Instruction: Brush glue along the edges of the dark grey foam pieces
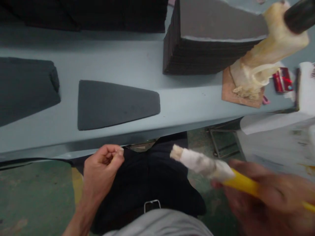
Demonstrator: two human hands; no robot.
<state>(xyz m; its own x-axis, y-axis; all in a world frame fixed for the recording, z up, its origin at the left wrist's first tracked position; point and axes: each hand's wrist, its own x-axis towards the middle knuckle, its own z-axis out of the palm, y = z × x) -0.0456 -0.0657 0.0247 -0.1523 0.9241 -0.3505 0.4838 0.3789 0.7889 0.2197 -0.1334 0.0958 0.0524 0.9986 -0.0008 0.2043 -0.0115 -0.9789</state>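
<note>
My right hand (268, 193), smeared by motion at the lower right, is closed around a brush (206, 167). It has a yellow handle, a white-wrapped neck and short pale bristles pointing left. Just below the table edge my left hand (103, 170) is curled, thumb against forefinger, with nothing visible in it. A dark grey tapered piece (115, 105) lies flat on the table above that hand, apart from it. Farther left sits another dark grey piece or stack (24, 88), cut off by the frame.
A tall stack of dark sheets (209, 55) stands on the grey-blue table (118, 59). To its right, a glue-crusted pale container (268, 49) stands on a brown board (228, 88) beside a red box (283, 80). More dark stacks (118, 16) line the back.
</note>
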